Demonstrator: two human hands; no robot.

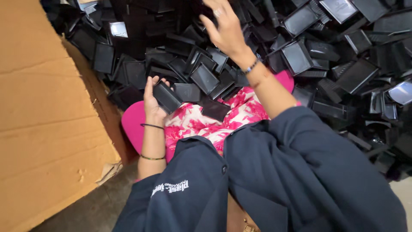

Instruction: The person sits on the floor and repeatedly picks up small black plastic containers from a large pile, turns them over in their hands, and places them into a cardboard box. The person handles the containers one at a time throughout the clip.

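Observation:
My left hand (pixel 152 101) is closed around a small black plastic tray (pixel 167 97), held over my lap just in front of a big heap of the same black trays (pixel 326 64). My right hand (pixel 225 28) is raised over the heap with fingers spread and nothing in it; it wears a ring and a beaded bracelet. Another black tray (pixel 216 109) lies on my pink floral lap. My dark blue jacket sleeves fill the lower part of the head view.
A large flattened brown cardboard sheet (pixel 47 107) leans along the left side. The heap of black trays spreads across the top and right. A pink seat edge (pixel 131 122) shows under my lap. Grey floor (pixel 94 206) lies at the bottom left.

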